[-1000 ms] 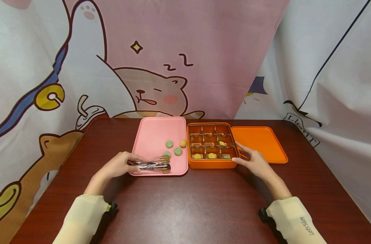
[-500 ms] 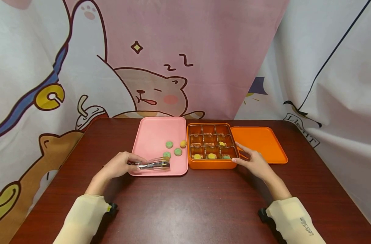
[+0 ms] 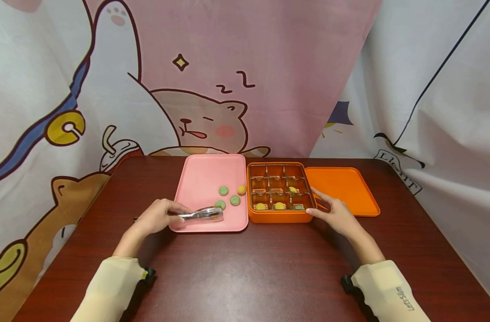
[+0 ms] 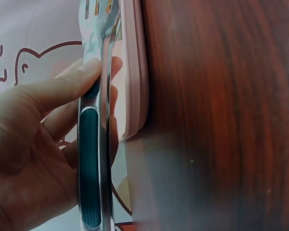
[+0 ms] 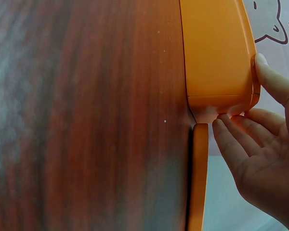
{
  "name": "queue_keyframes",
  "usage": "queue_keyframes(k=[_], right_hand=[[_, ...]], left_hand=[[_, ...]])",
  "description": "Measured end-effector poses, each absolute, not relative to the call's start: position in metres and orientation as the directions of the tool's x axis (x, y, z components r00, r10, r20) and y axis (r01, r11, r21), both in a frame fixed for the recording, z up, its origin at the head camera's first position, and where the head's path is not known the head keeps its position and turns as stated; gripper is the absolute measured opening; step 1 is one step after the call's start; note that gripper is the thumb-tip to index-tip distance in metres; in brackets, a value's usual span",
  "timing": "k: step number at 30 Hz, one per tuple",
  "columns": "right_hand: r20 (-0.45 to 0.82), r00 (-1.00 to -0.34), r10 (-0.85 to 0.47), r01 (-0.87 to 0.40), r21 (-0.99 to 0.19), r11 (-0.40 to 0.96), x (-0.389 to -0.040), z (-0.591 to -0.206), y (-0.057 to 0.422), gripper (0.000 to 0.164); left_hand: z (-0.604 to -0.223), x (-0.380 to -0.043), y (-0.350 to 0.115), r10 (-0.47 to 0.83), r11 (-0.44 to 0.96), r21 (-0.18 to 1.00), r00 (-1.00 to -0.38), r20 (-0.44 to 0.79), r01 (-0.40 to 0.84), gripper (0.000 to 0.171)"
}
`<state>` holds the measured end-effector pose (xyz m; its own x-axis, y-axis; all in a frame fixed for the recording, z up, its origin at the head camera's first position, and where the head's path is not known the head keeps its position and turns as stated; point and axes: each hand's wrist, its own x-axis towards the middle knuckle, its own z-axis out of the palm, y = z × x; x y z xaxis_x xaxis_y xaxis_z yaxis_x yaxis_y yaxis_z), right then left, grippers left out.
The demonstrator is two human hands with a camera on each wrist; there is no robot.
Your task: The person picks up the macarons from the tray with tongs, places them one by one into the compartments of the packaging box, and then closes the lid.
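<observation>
My left hand (image 3: 158, 217) pinches metal tongs (image 3: 204, 213) near mid-handle over the front of a pink tray (image 3: 202, 172). In the left wrist view, the tongs' slotted head and dark green handle inlay (image 4: 90, 163) show. The tongs' arms lie close together and hide whatever is between them. Just beyond their tips lie green macaron-like sweets (image 3: 235, 200) and a yellow one (image 3: 242, 190). My right hand (image 3: 337, 217) holds the right front corner of an orange box (image 3: 281, 217), thumb on the rim, fingertips against the side wall, as the right wrist view shows.
A clear divided insert (image 3: 275, 183) sits inside the box, with yellow and green sweets in several compartments. An orange lid (image 3: 351, 192) lies flat to the right of the box. The dark wooden table (image 3: 245, 273) ends at a printed curtain (image 3: 289, 80) behind.
The tongs' arms have drawn together from a wide spread, over the yellow sweets near the tray's front. The right hand and the box have stayed put.
</observation>
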<state>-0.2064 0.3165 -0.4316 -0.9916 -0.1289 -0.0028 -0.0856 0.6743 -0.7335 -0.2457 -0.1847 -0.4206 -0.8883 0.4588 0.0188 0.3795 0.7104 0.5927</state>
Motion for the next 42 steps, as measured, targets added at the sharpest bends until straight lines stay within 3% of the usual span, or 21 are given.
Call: queue_keyframes(k=[42], right_hand=[[-0.001,-0.991,-0.131,-0.088,-0.732,0.676,-0.206,-0.431,0.316,0.077]], left_hand=[[-0.405,-0.263,-0.152,0.372,0.681,0.637,-0.920,0.124,0.361,0.023]])
